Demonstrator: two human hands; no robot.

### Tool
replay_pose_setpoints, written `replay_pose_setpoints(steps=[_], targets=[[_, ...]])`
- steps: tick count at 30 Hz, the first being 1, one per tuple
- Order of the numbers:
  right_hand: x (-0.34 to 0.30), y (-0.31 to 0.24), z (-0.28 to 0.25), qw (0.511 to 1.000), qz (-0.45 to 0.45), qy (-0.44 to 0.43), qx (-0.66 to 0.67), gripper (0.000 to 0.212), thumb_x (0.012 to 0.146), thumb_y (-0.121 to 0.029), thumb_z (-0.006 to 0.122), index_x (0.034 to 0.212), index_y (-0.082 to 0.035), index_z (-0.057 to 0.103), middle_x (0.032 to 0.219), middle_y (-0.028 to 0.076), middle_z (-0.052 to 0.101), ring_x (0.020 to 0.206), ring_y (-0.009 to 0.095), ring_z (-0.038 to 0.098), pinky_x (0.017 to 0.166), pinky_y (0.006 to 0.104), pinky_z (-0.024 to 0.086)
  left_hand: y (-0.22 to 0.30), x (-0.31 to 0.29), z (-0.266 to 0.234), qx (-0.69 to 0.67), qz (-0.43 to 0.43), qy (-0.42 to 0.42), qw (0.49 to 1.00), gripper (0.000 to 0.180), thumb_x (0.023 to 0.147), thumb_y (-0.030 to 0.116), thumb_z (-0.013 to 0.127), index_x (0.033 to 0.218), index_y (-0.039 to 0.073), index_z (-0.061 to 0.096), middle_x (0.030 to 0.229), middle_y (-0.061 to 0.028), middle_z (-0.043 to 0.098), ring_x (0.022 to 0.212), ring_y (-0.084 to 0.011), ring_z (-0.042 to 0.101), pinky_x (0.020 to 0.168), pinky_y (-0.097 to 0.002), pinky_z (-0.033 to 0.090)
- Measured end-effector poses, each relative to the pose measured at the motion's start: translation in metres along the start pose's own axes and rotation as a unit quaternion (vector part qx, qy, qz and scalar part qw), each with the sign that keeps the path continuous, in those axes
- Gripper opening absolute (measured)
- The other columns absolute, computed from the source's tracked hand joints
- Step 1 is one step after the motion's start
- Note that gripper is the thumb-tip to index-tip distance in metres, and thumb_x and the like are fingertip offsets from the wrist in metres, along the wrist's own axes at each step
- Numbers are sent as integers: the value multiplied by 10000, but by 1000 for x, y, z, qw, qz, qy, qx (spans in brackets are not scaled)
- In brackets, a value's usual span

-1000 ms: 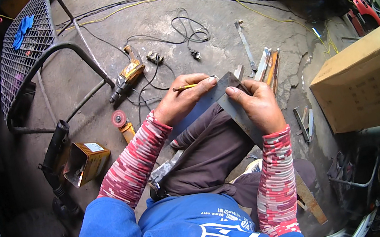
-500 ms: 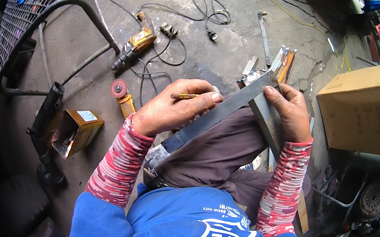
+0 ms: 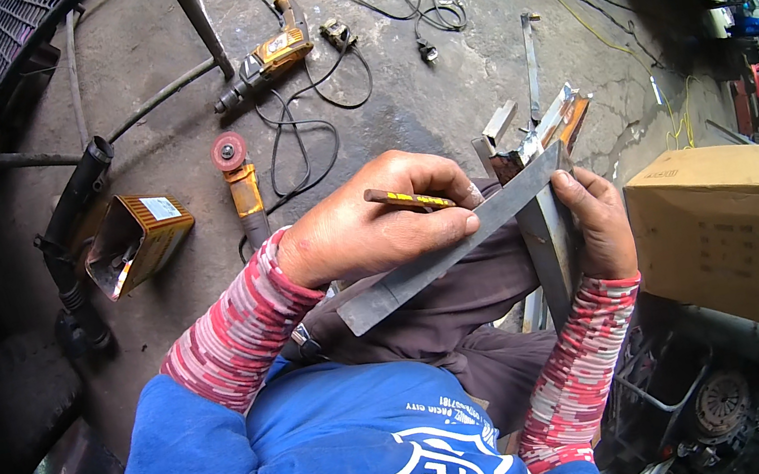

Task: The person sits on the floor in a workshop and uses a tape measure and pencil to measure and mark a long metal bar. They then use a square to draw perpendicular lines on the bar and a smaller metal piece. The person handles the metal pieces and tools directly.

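Note:
My left hand [image 3: 386,215] is closed, with a dark and yellow pencil [image 3: 406,199] lying across it between the fingers. Its thumb rests along the upper edge of a flat grey metal bar [image 3: 398,286], which slants over my lap. With the fingers of my right hand [image 3: 599,224], I grip the far right end of that bar, where it crosses a second metal bar [image 3: 544,243] running down toward my knees. The fingertips of my left hand are partly hidden behind the flat bar.
An angle grinder [image 3: 245,188] and a yellow drill [image 3: 276,54] with a black cord lie on the concrete floor ahead. An open yellow tin [image 3: 160,245] is at left, a cardboard box [image 3: 738,225] at right. Metal offcuts [image 3: 538,130] lie beyond my right hand.
My left hand has moved right along the flat bar, and the pencil has turned to slope down to the right. The flat bar now tilts more steeply. The whole view has shifted slightly.

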State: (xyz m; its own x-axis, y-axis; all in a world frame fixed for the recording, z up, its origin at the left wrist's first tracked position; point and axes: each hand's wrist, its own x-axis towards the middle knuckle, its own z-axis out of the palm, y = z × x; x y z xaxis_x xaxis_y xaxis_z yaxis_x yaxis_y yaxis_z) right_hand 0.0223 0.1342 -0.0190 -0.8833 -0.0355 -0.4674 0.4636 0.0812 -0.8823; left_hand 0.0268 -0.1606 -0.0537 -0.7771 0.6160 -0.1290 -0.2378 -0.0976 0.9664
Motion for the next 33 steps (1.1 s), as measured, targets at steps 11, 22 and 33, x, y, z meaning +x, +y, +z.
replay_pose_setpoints(steps=[11,22,33], targets=[[-6,2,-4,997,20,-49,60,337,1023,-186,728,1241,70,712,1112,90,778,962,132,724,902,274,554,-47,43,16,29,182,46,982,326,1045,180,700,1299,-24,678,1138,-123,750,1074,-206,725,936,-344,561],[9,3,-27,987,62,-146,33,416,1041,-244,708,1304,77,677,1166,99,764,1015,148,721,943,297,555,-66,61,16,2,241,37,970,230,965,9,728,1194,-3,710,1083,-105,720,1047,-224,696,933,-354,548],[4,-1,-15,994,67,-87,-15,339,1055,-223,706,1244,59,705,1100,69,771,946,116,715,879,275,565,-89,81,18,45,279,87,955,212,958,43,775,1153,6,699,1064,-101,719,1010,-233,695,905,-353,546]])
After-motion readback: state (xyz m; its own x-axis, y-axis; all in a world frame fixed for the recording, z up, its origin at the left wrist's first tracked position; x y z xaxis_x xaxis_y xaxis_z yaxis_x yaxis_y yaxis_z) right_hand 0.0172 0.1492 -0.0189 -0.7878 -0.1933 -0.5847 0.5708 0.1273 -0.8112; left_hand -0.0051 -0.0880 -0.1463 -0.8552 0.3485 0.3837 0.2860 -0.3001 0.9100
